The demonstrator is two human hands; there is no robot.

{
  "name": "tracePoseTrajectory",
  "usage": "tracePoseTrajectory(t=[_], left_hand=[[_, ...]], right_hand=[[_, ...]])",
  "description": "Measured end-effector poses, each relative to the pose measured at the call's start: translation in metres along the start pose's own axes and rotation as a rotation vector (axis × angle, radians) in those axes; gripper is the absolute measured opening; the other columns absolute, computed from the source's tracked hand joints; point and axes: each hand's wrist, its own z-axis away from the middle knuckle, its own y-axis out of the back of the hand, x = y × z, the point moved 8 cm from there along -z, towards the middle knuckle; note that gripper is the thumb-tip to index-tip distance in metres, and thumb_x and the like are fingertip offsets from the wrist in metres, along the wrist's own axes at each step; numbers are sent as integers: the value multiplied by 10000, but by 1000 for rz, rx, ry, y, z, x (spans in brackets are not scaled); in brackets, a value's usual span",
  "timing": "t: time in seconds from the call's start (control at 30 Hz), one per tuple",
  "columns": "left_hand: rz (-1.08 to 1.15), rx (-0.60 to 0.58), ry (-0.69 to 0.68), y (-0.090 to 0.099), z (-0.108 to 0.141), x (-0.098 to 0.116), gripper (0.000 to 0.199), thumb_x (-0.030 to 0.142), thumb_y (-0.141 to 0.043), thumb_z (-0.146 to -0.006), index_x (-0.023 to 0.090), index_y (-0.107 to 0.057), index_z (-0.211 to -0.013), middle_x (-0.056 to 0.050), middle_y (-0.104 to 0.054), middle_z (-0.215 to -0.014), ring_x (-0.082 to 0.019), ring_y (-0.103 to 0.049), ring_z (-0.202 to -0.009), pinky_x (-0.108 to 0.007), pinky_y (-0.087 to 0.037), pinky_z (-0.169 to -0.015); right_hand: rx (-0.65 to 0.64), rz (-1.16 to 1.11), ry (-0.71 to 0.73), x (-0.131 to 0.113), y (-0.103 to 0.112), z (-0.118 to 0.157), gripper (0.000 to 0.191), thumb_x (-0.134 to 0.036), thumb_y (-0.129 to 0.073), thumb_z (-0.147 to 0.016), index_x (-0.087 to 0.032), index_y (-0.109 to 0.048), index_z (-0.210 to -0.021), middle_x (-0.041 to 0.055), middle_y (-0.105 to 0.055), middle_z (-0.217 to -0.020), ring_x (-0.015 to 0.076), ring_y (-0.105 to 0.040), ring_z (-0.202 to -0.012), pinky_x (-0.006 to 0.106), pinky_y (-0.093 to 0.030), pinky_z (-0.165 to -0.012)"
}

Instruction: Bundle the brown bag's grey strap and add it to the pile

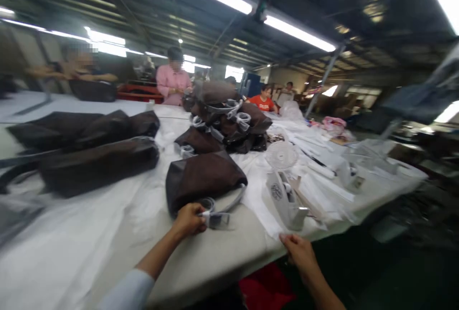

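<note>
Table (215, 257), bare along near edge between the hands. Behind, pile of bags (240, 128); nearer, 1 brown bag (206, 176). Rightward, white sheet (264, 221), 1 tape dispenser (281, 200). Left hand (191, 219): fingers clamped on wrapped strap (218, 220). Right hand (299, 251): fingertips pinched on sheet's corner.

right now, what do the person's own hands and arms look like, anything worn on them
The left hand and right hand are both ungloved. A pale blue-grey sleeve covers part of the left forearm; the right forearm shows no sleeve within the picture. No watch is visible.
</note>
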Motion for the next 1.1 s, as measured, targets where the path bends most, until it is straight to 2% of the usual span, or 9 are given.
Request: tracePoseTrajectory(t=[0.07,0.2,0.27,0.33,0.57,0.7,0.77,0.9,1.1], left_hand=[[35,29,15,1,0,1,182,69,-546,-636,133,-595,-799,-6,-632,-527,-178,-640,-513,-206,-445,-413],[27,88,-19,5,4,-2,210,53,-542,-634,133,-599,-821,-12,-647,-599,-173,-645,-540,-214,-457,-440],[7,106,-65,7,8,0,199,53,-544,-626,136,-608,-795,-9,-647,-631,-161,-638,-545,-216,-455,-462],[-10,125,-114,8,11,2,180,54,-552,-614,145,-608,-758,-1,-640,-645,-149,-630,-565,-215,-451,-498],[-23,192,-298,14,18,9,414,66,-544,-640,210,-487,-1024,60,-598,-643,-119,-587,-570,-201,-411,-555],[-64,203,-405,13,23,12,435,76,-498,-677,221,-522,-1086,45,-607,-663,-118,-561,-566,-210,-405,-579],[-94,201,-437,12,24,13,413,76,-479,-688,217,-562,-1067,25,-642,-717,-123,-568,-588,-220,-417,-605],[-115,197,-455,12,23,14,296,96,-485,-708,189,-644,-941,-26,-696,-881,-169,-628,-795,-255,-448,-738],[-116,201,-373,13,16,10,240,111,-535,-693,171,-663,-887,-41,-708,-829,-173,-644,-758,-258,-469,-706]], right_hand=[[-135,-149,146,-38,-55,11,320,-505,-558,-701,-206,-522,-591,-42,-443,-462,99,-340,-368,231,-249,-373],[-338,-271,339,-111,-158,36,291,-456,-576,-716,-171,-571,-658,-29,-513,-506,91,-391,-414,213,-285,-410],[-340,-264,358,-124,-188,40,271,-418,-565,-711,-160,-573,-628,-16,-535,-503,105,-441,-454,215,-329,-451],[-316,-241,349,-124,-204,39,264,-399,-558,-698,-155,-571,-600,-11,-540,-491,114,-462,-471,220,-347,-472],[-244,-147,275,-110,-212,33,264,-377,-558,-688,-161,-566,-538,-4,-556,-471,118,-472,-447,221,-353,-457],[-192,-92,240,-111,-213,30,249,-339,-578,-681,-161,-576,-507,8,-578,-465,124,-499,-451,219,-364,-466],[-177,-70,229,-112,-214,29,233,-314,-589,-672,-160,-586,-498,8,-578,-451,130,-513,-456,218,-369,-471],[-196,-80,201,-109,-216,29,215,-310,-598,-666,-152,-617,-522,15,-597,-474,137,-539,-484,215,-381,-478],[-269,-160,112,-93,-212,40,176,-314,-621,-625,-144,-631,-579,2,-599,-512,102,-466,-445,208,-333,-436]])
